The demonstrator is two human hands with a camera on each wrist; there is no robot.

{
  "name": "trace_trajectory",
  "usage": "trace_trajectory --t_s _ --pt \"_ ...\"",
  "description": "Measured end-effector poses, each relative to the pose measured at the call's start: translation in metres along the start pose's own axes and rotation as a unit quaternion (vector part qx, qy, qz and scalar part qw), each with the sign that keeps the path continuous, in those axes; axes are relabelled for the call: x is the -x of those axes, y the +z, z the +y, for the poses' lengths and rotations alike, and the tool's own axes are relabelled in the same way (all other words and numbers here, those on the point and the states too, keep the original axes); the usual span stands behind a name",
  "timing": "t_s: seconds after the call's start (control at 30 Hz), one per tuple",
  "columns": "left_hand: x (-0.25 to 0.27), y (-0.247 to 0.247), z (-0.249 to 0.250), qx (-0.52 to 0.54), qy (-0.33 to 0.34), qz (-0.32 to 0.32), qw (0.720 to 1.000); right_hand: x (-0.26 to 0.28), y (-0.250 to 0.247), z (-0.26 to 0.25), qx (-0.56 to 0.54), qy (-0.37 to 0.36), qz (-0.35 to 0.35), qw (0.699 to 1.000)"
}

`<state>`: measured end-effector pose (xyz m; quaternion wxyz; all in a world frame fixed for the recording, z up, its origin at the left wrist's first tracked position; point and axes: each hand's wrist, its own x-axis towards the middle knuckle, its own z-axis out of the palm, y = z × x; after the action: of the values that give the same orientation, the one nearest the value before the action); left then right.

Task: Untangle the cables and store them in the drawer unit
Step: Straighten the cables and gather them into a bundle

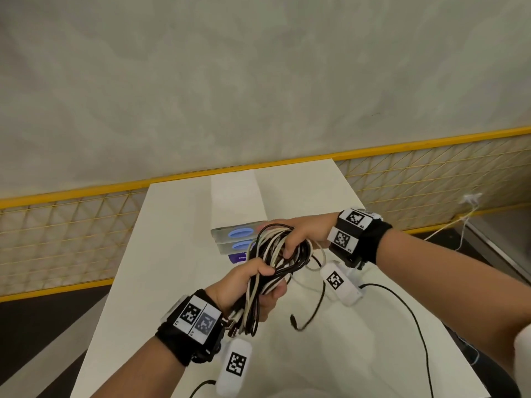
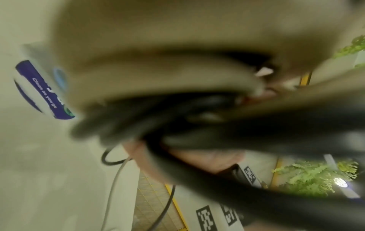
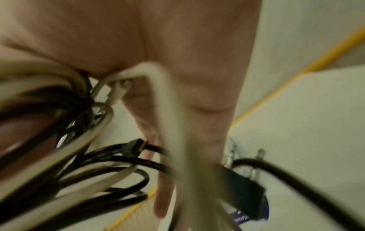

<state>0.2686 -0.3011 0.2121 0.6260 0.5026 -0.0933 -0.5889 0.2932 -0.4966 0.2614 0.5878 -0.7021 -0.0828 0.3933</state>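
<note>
A tangled bundle of black and white cables (image 1: 273, 265) hangs in the air above the white table (image 1: 161, 254). My left hand (image 1: 255, 285) grips its lower part, with loose plug ends dangling below the wrist. My right hand (image 1: 298, 237) holds the upper loops from the right, fingers curled into them. The same cables (image 3: 79, 164) fill the right wrist view, blurred, and show as dark streaks of cable (image 2: 197, 125) in the left wrist view. The small clear drawer unit (image 1: 238, 239) with blue oval handles stands on the table just behind the bundle.
A purple-labelled item (image 1: 238, 257) lies at the front of the drawer unit. A yellow mesh fence (image 1: 57, 234) runs behind the table. Thin black cables (image 1: 413, 320) trail from the wrist devices across the table's right side.
</note>
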Motion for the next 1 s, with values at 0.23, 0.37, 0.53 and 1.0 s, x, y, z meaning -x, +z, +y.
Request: trace_trajectory --t_s 0.23,0.37,0.53,1.0 --pt "0.001 -0.003 0.002 -0.065 0.0 -0.019 0.998 0.001 0.005 0.014 -0.098 -0.003 0.003 0.995" --pt "-0.004 -0.012 0.007 -0.057 0.049 -0.011 0.997 -0.003 0.007 0.0 0.015 -0.06 0.18 0.982" --pt "-0.009 -0.014 0.016 -0.093 0.118 0.049 0.988 -0.008 0.014 -0.018 0.09 -0.141 0.257 0.952" --pt "-0.007 -0.015 0.038 -0.178 0.266 0.207 0.924 -0.011 0.014 -0.04 0.132 -0.214 0.236 0.939"
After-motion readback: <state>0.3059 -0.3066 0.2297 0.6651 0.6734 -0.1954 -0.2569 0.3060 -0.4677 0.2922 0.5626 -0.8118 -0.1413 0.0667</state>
